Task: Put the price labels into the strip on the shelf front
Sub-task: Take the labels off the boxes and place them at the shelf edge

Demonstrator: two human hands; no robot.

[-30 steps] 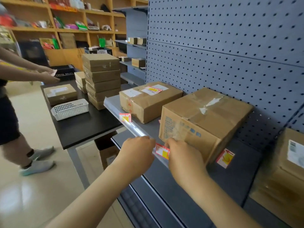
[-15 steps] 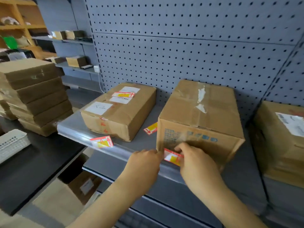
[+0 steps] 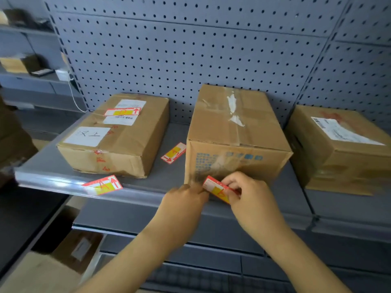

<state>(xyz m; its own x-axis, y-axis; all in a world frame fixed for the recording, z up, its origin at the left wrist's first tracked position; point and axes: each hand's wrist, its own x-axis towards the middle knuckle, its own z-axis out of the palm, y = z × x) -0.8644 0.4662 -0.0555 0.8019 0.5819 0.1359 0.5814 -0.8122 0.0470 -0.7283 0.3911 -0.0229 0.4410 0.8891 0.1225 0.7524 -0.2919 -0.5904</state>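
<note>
— Which way did the label lie when you had it at the strip?

— Its long axis ran along the shelf front, tilted a little so the left end sat higher and the right end dipped. My right hand [image 3: 251, 199] pinched the price label [image 3: 216, 189] by its right end, thumb and forefinger pressed together on it. My left hand [image 3: 184, 206] was just beside its left end, fingertips against the clear strip [image 3: 63, 182]; I cannot tell whether they pinched the strip or only pressed it. The label was at the shelf edge, directly in front of the tall middle box [image 3: 237, 132].

— Were there other labels?

— 3 more. 1 sat in the strip to the left [image 3: 102, 185], its printed arrow pointing up and slightly right. 1 lay loose on the shelf [image 3: 174, 152] between the flat left box [image 3: 118, 136] and the middle box, angled diagonally. 1 rested on top of the left box [image 3: 122, 112].

— What changed from half a second before?

— Little in my hands: same grip, same spot. My head had turned further right, so the stacked boxes and basket on the left dropped out of sight.
</note>
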